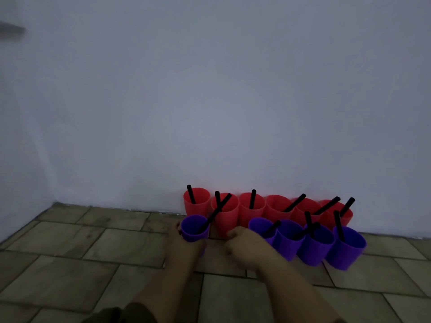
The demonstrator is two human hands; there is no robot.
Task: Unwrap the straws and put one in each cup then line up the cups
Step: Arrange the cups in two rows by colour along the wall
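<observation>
Several red cups (pixel 251 209) stand in a row against the wall, each with a black straw (pixel 252 198) in it. In front of them stand several purple cups (pixel 314 243), also with black straws. The leftmost purple cup (pixel 194 228) stands apart from the other purple ones, and my left hand (pixel 184 243) is wrapped around it from the left and below. My right hand (pixel 245 244) rests in the gap, touching the left side of the second purple cup (pixel 262 226), with its fingers curled.
The floor is made of grey-brown stone tiles (pixel 105 248). A plain white wall (pixel 210 101) rises right behind the red cups. The light is dim. A dark sleeve (pixel 130 314) shows at the bottom edge.
</observation>
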